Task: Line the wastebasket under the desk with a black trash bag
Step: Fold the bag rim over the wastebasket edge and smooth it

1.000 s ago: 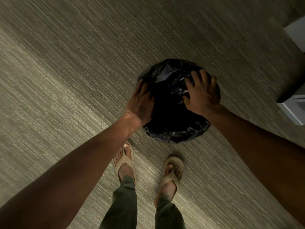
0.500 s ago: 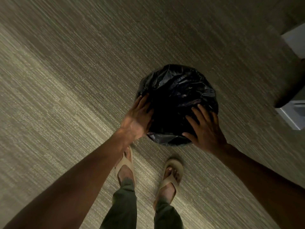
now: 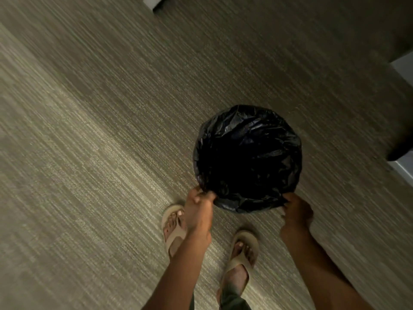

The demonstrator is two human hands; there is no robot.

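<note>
Both hands had dropped from bag top to lower rim | wastebasket, centre-right: black trash bag lined inside | left hand, right hand pinched bag edge

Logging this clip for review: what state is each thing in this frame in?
trash bag: open, spread over the wastebasket mouth, rim fully covered
left hand: pinching the bag's near edge
right hand: pinching the bag's near edge
wastebasket: hidden under the bag, standing on the carpet
sandals: worn, flat on the carpet

Striped grey-beige carpet, lit on the left, dim toward white furniture edges at right.
</note>
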